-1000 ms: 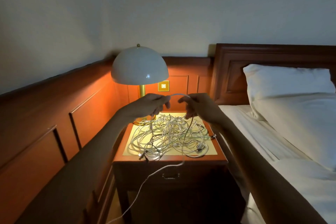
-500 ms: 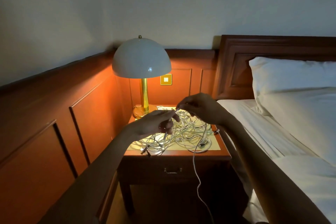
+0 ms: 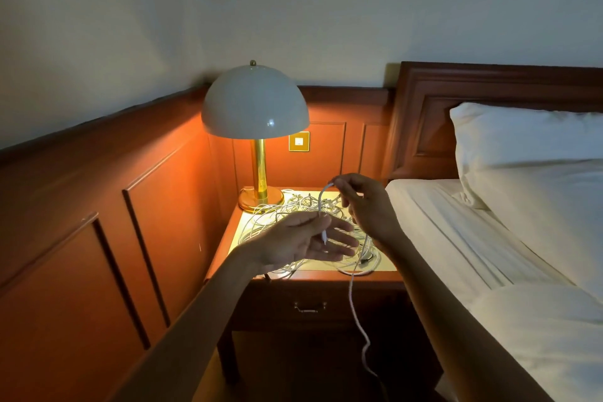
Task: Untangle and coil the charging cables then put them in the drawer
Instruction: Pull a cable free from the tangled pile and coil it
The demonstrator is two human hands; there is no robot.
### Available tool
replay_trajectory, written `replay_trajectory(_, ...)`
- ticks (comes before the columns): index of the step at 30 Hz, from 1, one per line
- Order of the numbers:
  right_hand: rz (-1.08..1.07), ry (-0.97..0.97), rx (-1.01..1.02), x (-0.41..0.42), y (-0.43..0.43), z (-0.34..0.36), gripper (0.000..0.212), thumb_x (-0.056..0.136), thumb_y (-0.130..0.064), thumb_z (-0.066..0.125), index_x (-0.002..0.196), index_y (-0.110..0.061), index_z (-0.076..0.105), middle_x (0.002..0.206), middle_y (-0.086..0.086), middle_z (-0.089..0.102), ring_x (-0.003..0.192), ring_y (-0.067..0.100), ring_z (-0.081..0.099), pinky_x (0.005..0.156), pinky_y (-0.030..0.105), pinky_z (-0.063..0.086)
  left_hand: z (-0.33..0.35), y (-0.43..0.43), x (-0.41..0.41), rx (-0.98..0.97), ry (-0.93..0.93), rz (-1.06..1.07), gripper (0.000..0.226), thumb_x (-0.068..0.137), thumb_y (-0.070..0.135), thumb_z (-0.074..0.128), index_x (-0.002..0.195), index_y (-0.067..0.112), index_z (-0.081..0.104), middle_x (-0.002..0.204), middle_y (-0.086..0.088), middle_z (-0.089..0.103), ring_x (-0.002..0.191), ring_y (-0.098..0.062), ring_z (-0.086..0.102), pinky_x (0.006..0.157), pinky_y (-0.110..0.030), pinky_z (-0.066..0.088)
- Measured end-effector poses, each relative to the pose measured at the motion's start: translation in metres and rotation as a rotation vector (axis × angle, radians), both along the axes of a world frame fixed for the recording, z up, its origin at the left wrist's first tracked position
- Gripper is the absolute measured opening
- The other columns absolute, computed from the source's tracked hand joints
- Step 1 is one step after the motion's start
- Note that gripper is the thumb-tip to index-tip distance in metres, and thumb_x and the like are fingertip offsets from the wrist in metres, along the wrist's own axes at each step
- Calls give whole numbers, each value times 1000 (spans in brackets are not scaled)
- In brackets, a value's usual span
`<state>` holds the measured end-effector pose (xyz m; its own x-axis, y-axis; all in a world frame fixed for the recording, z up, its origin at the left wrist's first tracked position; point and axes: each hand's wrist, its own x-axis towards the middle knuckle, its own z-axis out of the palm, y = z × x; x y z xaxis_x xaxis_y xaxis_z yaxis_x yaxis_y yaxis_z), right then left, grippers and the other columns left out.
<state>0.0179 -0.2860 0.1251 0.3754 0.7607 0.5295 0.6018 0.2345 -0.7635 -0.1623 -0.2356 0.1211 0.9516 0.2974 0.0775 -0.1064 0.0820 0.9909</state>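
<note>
A tangle of white and dark charging cables (image 3: 287, 206) lies on the nightstand top (image 3: 385, 266). My right hand (image 3: 365, 202) hovers over the pile and pinches one white cable (image 3: 321, 202) at the top of a small arch. From there the cable drops to my left hand (image 3: 303, 241), which lies palm up with its fingers straight. The thumb holds the cable near its plug end against the fingers. The cable's long part (image 3: 354, 310) hangs past the nightstand front toward the floor. The drawer (image 3: 310, 307) below the top is closed.
A brass lamp (image 3: 257, 114) with a white dome shade stands at the back left of the nightstand. Wood panelling (image 3: 130, 222) lines the wall on the left. The bed (image 3: 489, 254) with a white pillow runs close along the right. A wall switch (image 3: 299, 141) sits behind the lamp.
My left hand has turned palm up and spread its fingers, with the plug end now under its thumb. My right hand has lifted its part of the cable higher, and the hanging length has swung right.
</note>
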Motion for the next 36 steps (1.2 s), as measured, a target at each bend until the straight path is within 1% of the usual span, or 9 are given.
replay_trajectory(5,106,82,-116,-27,-15,-40,25,104,-25,51,87,-29,69,62,-2,56,50,1,46,51,20,37,12,19,9,-159,-297,294,39,97,31,47,120,4,63,118,-14,71,115,-27,67,95,-34,55)
replay_trajectory(11,72,-136,-455,-46,-38,-43,19,102,-22,55,112,-14,69,65,1,66,45,10,62,45,22,50,-30,39,20,500,-26,571,35,96,46,57,115,21,71,115,-5,73,108,-12,68,98,-45,54)
replay_trajectory(15,18,-403,-563,-43,-44,-26,21,99,-27,59,108,-13,72,82,-2,71,65,11,66,69,29,58,-45,35,24,741,24,651,34,97,44,58,112,17,75,123,10,70,108,4,64,94,-20,51)
replay_trajectory(17,-27,-539,-534,-44,-44,-22,19,96,-28,61,104,-18,75,92,-1,75,73,11,66,76,32,58,-47,29,25,881,17,632,29,100,34,57,100,11,74,105,10,74,89,15,64,75,-7,45)
replay_trajectory(20,-50,-584,-479,-33,-50,-5,14,93,-30,68,95,-20,78,79,-3,74,58,3,60,61,21,48,-52,23,21,1008,16,441,26,106,22,47,90,14,66,74,14,65,65,6,62,63,-12,44)
replay_trajectory(25,123,-415,-419,-4,-52,28,12,82,-34,80,78,-24,75,58,-14,66,52,-1,61,55,9,41,-42,9,6,428,98,126,51,109,32,26,87,6,63,61,6,55,58,-13,54,77,-35,55)
replay_trajectory(28,340,-48,-322,-8,-55,25,7,80,-25,80,77,-20,76,58,-6,66,47,4,51,47,16,37,-27,2,-9,132,46,-107,40,108,27,32,86,12,61,64,3,51,61,-14,54,78,-34,54)
replay_trajectory(32,232,518,-199,-34,-51,-19,26,85,-38,69,83,-13,73,66,3,59,48,12,40,45,23,31,-17,-9,-10,-248,-173,64,35,104,17,40,87,8,70,73,-5,65,71,-15,66,80,-31,57)
replay_trajectory(36,137,542,-222,-68,-52,-59,34,96,-40,58,87,-9,70,67,7,62,44,13,44,40,23,35,-18,-10,10,-682,-339,390,24,104,12,43,96,1,63,82,-11,72,78,-20,73,76,-32,61)
